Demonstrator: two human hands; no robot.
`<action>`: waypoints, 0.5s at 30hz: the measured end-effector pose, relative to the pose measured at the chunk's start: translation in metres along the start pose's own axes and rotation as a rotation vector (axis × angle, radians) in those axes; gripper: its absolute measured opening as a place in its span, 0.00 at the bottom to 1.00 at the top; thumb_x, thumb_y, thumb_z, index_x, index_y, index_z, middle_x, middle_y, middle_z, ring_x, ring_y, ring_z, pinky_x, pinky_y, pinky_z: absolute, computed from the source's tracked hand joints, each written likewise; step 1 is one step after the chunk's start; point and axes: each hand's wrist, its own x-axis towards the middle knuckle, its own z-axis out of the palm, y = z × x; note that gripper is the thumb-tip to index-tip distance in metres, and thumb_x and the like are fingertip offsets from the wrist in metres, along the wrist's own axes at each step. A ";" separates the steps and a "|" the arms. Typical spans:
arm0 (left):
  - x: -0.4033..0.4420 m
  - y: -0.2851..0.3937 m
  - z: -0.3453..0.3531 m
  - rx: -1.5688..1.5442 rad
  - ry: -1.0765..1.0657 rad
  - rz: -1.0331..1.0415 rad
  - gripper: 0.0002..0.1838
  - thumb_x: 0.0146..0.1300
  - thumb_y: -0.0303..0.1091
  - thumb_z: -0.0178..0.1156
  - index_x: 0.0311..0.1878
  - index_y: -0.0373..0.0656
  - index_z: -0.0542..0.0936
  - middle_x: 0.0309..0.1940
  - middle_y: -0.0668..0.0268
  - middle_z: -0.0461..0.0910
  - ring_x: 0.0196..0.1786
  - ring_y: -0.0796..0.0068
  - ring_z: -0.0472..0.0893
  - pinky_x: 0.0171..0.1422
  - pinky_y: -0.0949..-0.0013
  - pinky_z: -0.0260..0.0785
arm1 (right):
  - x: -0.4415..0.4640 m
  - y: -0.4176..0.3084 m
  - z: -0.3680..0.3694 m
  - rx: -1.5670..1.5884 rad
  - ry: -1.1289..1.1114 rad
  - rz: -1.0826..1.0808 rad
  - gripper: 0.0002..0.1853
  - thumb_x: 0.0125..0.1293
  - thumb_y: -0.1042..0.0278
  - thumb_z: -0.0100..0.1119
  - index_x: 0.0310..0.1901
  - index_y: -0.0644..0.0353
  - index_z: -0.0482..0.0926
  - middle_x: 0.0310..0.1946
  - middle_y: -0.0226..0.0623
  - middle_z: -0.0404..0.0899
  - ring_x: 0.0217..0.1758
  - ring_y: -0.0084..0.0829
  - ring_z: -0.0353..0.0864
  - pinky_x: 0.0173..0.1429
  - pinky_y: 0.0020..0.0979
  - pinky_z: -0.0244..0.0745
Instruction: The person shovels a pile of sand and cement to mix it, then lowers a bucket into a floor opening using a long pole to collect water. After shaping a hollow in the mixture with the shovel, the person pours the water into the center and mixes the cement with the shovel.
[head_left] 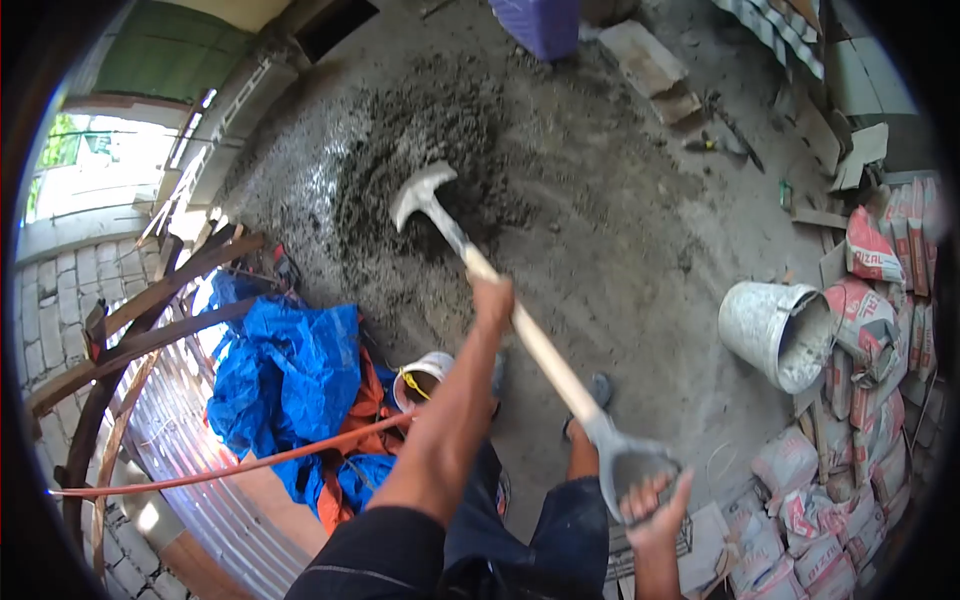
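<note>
A shovel (pixel 545 350) with a pale wooden shaft and a grey D-shaped handle slants across the middle of the view. My left hand (pixel 492 302) is closed around the shaft below the metal neck. At the other end, my right hand (pixel 655 508) grips the D-handle, its fingers inside the loop and the thumb outside. The shovel's metal blade (pixel 424 192) is seen nearly edge-on over a heap of wet grey concrete mix (pixel 400 140). Whether the blade touches the mix I cannot tell.
A blue tarp (pixel 285 365), timber pieces (pixel 160 350) and a small white bucket (pixel 428 372) lie to the left. On the right are a large mix-stained bucket (pixel 758 335) and stacked cement bags (pixel 865 320). A purple container (pixel 540 25) stands at the back.
</note>
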 end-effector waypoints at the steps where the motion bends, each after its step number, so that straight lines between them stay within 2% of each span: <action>1: -0.021 -0.009 0.005 0.049 0.041 0.052 0.42 0.52 0.29 0.58 0.68 0.34 0.47 0.52 0.41 0.71 0.52 0.50 0.76 0.56 0.57 0.70 | -0.019 -0.009 -0.017 0.002 0.122 -0.017 0.28 0.66 0.31 0.40 0.24 0.49 0.65 0.11 0.23 0.56 0.12 0.24 0.56 0.19 0.30 0.58; 2: -0.047 -0.023 0.013 0.100 0.082 0.093 0.44 0.51 0.29 0.58 0.68 0.33 0.45 0.53 0.40 0.71 0.54 0.49 0.75 0.60 0.57 0.67 | -0.031 -0.019 -0.036 0.003 0.125 -0.016 0.28 0.66 0.31 0.40 0.24 0.49 0.65 0.11 0.23 0.56 0.12 0.24 0.56 0.19 0.30 0.58; 4: -0.084 -0.036 0.037 0.240 0.177 0.074 0.45 0.50 0.29 0.58 0.68 0.29 0.45 0.53 0.37 0.70 0.58 0.48 0.74 0.63 0.59 0.64 | -0.044 -0.038 -0.056 -0.160 0.265 -0.176 0.27 0.66 0.32 0.42 0.22 0.47 0.65 0.10 0.22 0.55 0.10 0.22 0.54 0.18 0.28 0.55; 6: -0.063 -0.045 0.045 0.207 0.127 0.053 0.42 0.50 0.29 0.60 0.65 0.28 0.48 0.53 0.35 0.70 0.58 0.48 0.74 0.61 0.58 0.66 | -0.021 -0.037 -0.048 -0.090 0.421 -0.025 0.25 0.66 0.35 0.44 0.24 0.48 0.65 0.09 0.22 0.55 0.10 0.22 0.57 0.17 0.28 0.57; 8: -0.014 -0.043 0.044 0.106 0.003 -0.064 0.38 0.49 0.27 0.61 0.61 0.28 0.54 0.52 0.35 0.70 0.53 0.48 0.76 0.58 0.60 0.69 | 0.005 -0.028 -0.019 -0.236 0.365 -0.153 0.25 0.67 0.36 0.45 0.25 0.49 0.65 0.10 0.23 0.56 0.11 0.23 0.57 0.18 0.29 0.58; 10: -0.022 -0.037 0.047 0.086 0.000 0.013 0.32 0.49 0.25 0.62 0.55 0.27 0.58 0.47 0.39 0.73 0.45 0.52 0.79 0.53 0.60 0.72 | 0.010 -0.040 -0.026 -0.182 0.347 -0.112 0.27 0.64 0.32 0.47 0.23 0.49 0.66 0.09 0.24 0.56 0.10 0.24 0.58 0.16 0.32 0.60; 11: -0.031 -0.038 0.044 -0.010 -0.050 -0.118 0.30 0.49 0.24 0.62 0.53 0.27 0.60 0.44 0.41 0.73 0.41 0.55 0.79 0.50 0.58 0.73 | 0.007 -0.042 -0.026 -0.234 0.292 -0.160 0.32 0.62 0.26 0.41 0.23 0.51 0.66 0.08 0.26 0.57 0.10 0.26 0.59 0.18 0.32 0.61; 12: -0.034 -0.035 0.049 -0.124 -0.095 -0.241 0.28 0.49 0.24 0.63 0.52 0.27 0.62 0.41 0.43 0.74 0.37 0.58 0.79 0.48 0.56 0.73 | -0.001 -0.057 -0.034 -0.216 0.297 -0.190 0.32 0.62 0.26 0.41 0.23 0.51 0.66 0.08 0.26 0.57 0.10 0.26 0.59 0.18 0.32 0.61; 14: -0.059 -0.049 0.052 -0.262 -0.197 -0.210 0.19 0.51 0.28 0.64 0.43 0.28 0.69 0.33 0.55 0.73 0.36 0.61 0.76 0.39 0.55 0.72 | -0.027 -0.084 -0.062 -0.107 0.084 -0.119 0.43 0.53 0.15 0.30 0.23 0.56 0.68 0.09 0.31 0.59 0.13 0.32 0.62 0.21 0.33 0.61; 15: -0.079 -0.056 0.054 -0.243 -0.216 -0.209 0.19 0.51 0.28 0.64 0.43 0.28 0.69 0.33 0.55 0.73 0.36 0.61 0.76 0.39 0.55 0.72 | -0.040 -0.101 -0.089 -0.049 0.163 -0.099 0.49 0.45 0.09 0.21 0.21 0.58 0.68 0.09 0.34 0.60 0.13 0.34 0.63 0.21 0.33 0.61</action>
